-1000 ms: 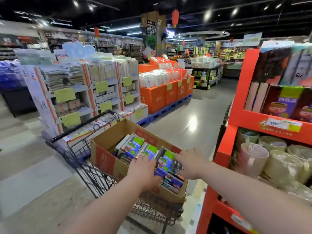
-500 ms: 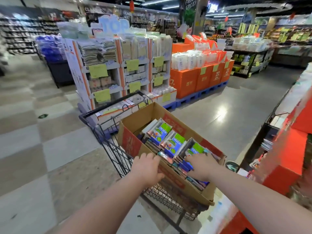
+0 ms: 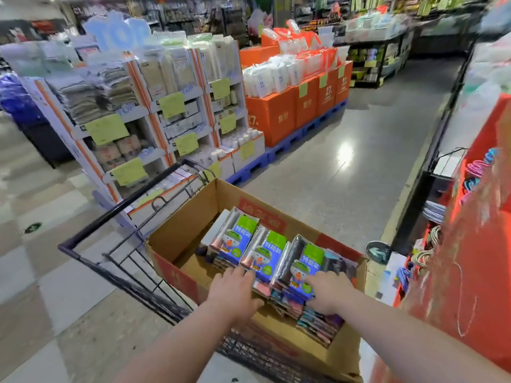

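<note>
Packets (image 3: 265, 257) printed blue and green with a cartoon figure stand in a row of three, leaning back on a stack of more of their kind. They fill the right half of the cardboard box (image 3: 185, 228), toward its near right corner. The left half of the box shows its bare floor. The box sits in the basket of the shopping cart (image 3: 121, 269), its far corner just beside one end of the black handle bar (image 3: 124, 207).

Two bare forearms reach in over the box's near edge and draw toward each other. The left grip (image 3: 235, 288) lies back upward, its fingers fairly straight on the lower edge of the middle packet. Its thumb is splayed to the right along the near side of the stack, so it is wide and clamps nothing. The right grip (image 3: 329, 291), also back upward, bends its fingers over the lower end of the right-hand packet and touches it. Its thumb is hidden, so I cannot tell whether it holds the packet.
</note>
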`<state>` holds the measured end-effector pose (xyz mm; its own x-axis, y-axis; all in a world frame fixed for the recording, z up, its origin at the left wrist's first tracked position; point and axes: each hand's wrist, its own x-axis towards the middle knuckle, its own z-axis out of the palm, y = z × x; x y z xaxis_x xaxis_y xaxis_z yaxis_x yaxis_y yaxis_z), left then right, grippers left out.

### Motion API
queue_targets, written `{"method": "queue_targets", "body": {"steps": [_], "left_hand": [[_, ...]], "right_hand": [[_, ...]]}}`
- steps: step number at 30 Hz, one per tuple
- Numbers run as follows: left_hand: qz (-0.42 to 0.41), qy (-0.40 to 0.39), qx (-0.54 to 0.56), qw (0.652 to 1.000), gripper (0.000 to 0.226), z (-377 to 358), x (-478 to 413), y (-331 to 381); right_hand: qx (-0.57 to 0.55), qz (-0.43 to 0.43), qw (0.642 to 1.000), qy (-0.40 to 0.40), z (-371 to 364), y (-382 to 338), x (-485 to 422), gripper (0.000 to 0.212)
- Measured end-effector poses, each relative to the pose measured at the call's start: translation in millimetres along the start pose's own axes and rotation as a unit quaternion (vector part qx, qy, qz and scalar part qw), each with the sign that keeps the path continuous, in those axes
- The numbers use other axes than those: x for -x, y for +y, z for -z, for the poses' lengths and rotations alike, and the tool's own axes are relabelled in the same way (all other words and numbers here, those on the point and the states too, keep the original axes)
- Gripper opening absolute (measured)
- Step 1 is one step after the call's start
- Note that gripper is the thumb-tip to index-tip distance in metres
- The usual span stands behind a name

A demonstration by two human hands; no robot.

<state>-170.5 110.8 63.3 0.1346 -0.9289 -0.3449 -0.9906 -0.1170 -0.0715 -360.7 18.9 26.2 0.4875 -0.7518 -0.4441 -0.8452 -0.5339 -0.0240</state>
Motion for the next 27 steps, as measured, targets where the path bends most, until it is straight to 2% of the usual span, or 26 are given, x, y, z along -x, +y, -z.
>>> {"method": "queue_targets", "body": {"steps": [10, 16, 20, 27], "left_hand": [[-0.058, -0.038, -0.006, 0.998, 0.066, -11.8, -68.2, 25.9], [-0.097, -0.064, -0.02, 0.993, 0.06, -17.3, -105.1, 33.4], [-0.131, -0.081, -0.028, 0.988, 0.065, -20.7, -134.4, 31.7], [-0.145, -0.117, 0.048, 0.981, 0.071, -32.7, -190.4, 19.2]], "right_hand": [[-0.065, -0.065, 0.995, -0.042, -26.8, 43.7, -28.6, 0.045], [-0.116, -0.105, 0.986, -0.065, -38.7, 53.9, -38.9, 0.046], [-0.144, -0.145, 0.976, -0.078, -46.4, 59.5, -49.6, 0.048], [-0.201, -0.201, 0.952, -0.113, -56.6, 66.2, -78.7, 0.047]]}}
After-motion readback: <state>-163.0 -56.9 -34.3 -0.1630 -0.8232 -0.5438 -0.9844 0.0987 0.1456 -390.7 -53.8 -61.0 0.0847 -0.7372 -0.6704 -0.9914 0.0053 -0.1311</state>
